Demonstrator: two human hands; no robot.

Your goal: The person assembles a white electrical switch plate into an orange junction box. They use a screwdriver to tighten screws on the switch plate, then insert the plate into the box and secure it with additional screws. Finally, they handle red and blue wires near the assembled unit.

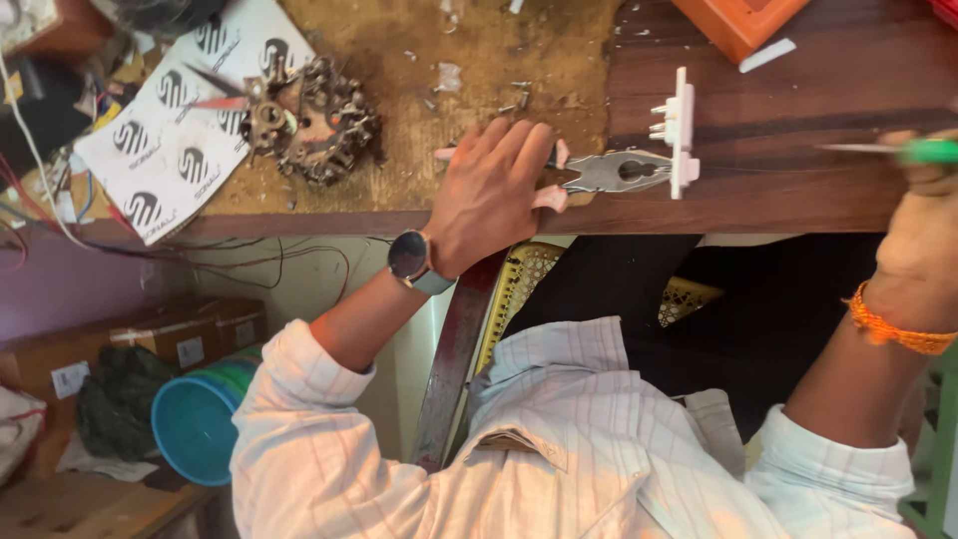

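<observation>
My left hand [489, 190], with a watch on its wrist, lies on the wooden workbench [778, 200] and is closed around the pink handles of a pair of pliers [619, 172]. The plier jaws grip the lower edge of a white plastic switch part [682, 133], which stands on edge with its prongs pointing left. At the right edge of the view, my right hand [923, 240], with an orange thread on its wrist, holds a green-handled screwdriver [898, 151]. The screwdriver's thin metal shaft points left toward the switch part but stays apart from it.
A cluster of dark metal parts [309, 120] sits on printed white paper [160, 150] at the bench's left, among wires. Small screws and scraps litter the worn middle. An orange box [738, 20] is at the top. Below the bench are a blue bucket [195, 424] and cardboard boxes [180, 334].
</observation>
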